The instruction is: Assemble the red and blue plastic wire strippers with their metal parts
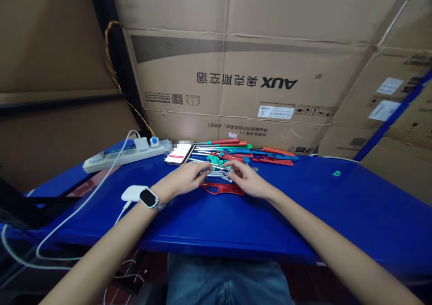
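My left hand (185, 178) and my right hand (248, 179) meet over the middle of the blue table (303, 206). Between their fingertips they pinch a small bundle of thin metal rods (218, 173). A red plastic handle piece (221, 188) lies flat on the table just under and between both hands. Behind the hands lies a pile of red, teal and blue handled tools with metal shafts (243, 152). A smartwatch (149, 198) is on my left wrist.
A phone (178, 153) lies left of the pile, next to a white power strip (114, 157) with plugged chargers. A white power bank (133, 192) with a cable sits by my left wrist. A small teal part (336, 173) lies far right. Cardboard boxes (236, 70) wall off the back.
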Action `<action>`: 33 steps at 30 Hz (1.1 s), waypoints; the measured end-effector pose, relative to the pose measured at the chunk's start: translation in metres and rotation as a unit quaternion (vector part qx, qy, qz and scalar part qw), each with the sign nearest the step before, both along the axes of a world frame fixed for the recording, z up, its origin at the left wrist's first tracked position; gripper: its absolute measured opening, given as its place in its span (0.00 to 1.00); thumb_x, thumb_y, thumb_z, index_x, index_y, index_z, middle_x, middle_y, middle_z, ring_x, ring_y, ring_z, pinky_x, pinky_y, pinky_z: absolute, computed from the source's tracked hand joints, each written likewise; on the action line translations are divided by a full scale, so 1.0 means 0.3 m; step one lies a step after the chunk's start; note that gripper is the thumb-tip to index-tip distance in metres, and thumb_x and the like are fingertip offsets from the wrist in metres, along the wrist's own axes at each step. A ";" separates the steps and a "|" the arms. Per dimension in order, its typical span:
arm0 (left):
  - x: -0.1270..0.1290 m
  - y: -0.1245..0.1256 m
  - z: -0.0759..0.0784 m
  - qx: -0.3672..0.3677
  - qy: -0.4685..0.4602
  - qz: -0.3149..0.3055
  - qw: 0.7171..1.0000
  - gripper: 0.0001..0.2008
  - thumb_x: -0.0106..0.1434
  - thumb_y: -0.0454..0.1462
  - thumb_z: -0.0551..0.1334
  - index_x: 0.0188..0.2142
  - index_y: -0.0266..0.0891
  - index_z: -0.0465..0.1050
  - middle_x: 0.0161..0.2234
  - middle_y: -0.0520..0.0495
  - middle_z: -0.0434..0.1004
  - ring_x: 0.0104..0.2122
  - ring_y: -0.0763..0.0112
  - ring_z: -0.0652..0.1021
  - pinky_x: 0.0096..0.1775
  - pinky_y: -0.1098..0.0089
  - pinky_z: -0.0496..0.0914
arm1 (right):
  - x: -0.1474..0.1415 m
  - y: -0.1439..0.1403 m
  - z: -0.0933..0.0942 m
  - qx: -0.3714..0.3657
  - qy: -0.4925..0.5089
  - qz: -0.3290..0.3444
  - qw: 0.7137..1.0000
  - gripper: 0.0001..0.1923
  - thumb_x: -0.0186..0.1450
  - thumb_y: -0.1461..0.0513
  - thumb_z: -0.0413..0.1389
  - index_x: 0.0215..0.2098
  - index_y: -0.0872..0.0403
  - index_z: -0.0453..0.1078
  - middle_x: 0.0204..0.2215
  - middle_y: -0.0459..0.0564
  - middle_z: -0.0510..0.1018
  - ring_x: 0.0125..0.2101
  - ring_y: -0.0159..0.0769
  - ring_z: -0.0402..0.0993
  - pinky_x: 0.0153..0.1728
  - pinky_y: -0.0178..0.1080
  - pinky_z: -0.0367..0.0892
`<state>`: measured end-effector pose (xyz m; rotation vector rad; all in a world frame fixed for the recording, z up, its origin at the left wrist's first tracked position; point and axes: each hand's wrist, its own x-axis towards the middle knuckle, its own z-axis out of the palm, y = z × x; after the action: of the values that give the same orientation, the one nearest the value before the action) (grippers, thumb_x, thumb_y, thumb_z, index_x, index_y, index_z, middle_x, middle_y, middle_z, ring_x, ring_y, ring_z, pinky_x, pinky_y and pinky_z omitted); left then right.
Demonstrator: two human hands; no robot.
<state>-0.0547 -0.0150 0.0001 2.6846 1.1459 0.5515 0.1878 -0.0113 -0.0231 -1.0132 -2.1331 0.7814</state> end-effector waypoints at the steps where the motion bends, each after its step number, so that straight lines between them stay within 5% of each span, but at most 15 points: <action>1: -0.006 -0.004 -0.002 -0.003 0.010 0.005 1.000 0.10 0.69 0.36 0.48 0.34 0.42 0.66 0.26 0.50 0.72 0.25 0.67 0.72 0.29 0.70 0.61 | -0.005 -0.006 0.000 0.020 -0.032 -0.006 0.999 0.13 0.69 0.56 0.48 0.50 0.50 0.63 0.24 0.41 0.64 0.25 0.33 0.62 0.29 0.37 0.60; 7: -0.017 -0.001 -0.025 -0.012 0.030 0.007 0.999 0.10 0.69 0.37 0.49 0.34 0.42 0.66 0.26 0.50 0.72 0.27 0.66 0.73 0.31 0.69 0.63 | -0.007 -0.034 -0.011 0.102 -0.144 -0.010 0.984 0.14 0.69 0.58 0.51 0.53 0.49 0.61 0.36 0.48 0.74 0.34 0.38 0.71 0.38 0.42 0.65; 16: -0.016 -0.018 -0.047 0.002 0.032 0.000 0.999 0.09 0.67 0.34 0.52 0.36 0.39 0.70 0.35 0.46 0.74 0.33 0.66 0.74 0.37 0.69 0.67 | 0.001 -0.035 -0.039 0.142 -0.190 0.001 0.971 0.15 0.71 0.57 0.50 0.54 0.51 0.61 0.51 0.55 0.72 0.48 0.43 0.71 0.50 0.48 0.64; 25: -0.008 -0.008 -0.071 0.064 0.062 0.011 0.996 0.10 0.69 0.35 0.52 0.38 0.38 0.72 0.39 0.44 0.72 0.36 0.64 0.74 0.39 0.65 0.68 | -0.004 -0.016 -0.049 0.148 -0.210 0.009 0.966 0.16 0.72 0.51 0.48 0.52 0.50 0.64 0.48 0.54 0.74 0.46 0.43 0.72 0.47 0.47 0.66; 29: 0.021 -0.012 -0.066 0.120 0.026 -0.062 0.991 0.08 0.69 0.35 0.54 0.43 0.38 0.71 0.43 0.42 0.71 0.44 0.61 0.72 0.47 0.62 0.67 | -0.003 -0.011 -0.058 0.154 -0.203 0.015 0.967 0.16 0.72 0.52 0.48 0.53 0.51 0.64 0.46 0.54 0.75 0.42 0.41 0.73 0.45 0.45 0.67; 33: 0.053 -0.011 -0.067 0.087 0.013 -0.117 0.989 0.06 0.68 0.35 0.59 0.42 0.39 0.72 0.41 0.45 0.74 0.42 0.64 0.74 0.45 0.66 0.68 | -0.003 -0.006 -0.063 0.167 -0.210 0.013 0.963 0.15 0.72 0.55 0.49 0.53 0.52 0.64 0.45 0.54 0.76 0.41 0.41 0.73 0.44 0.44 0.67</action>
<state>-0.0387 -0.0182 -0.0201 2.9286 0.8045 0.6035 0.1868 -0.0132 -0.0421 -1.0334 -2.5284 0.2070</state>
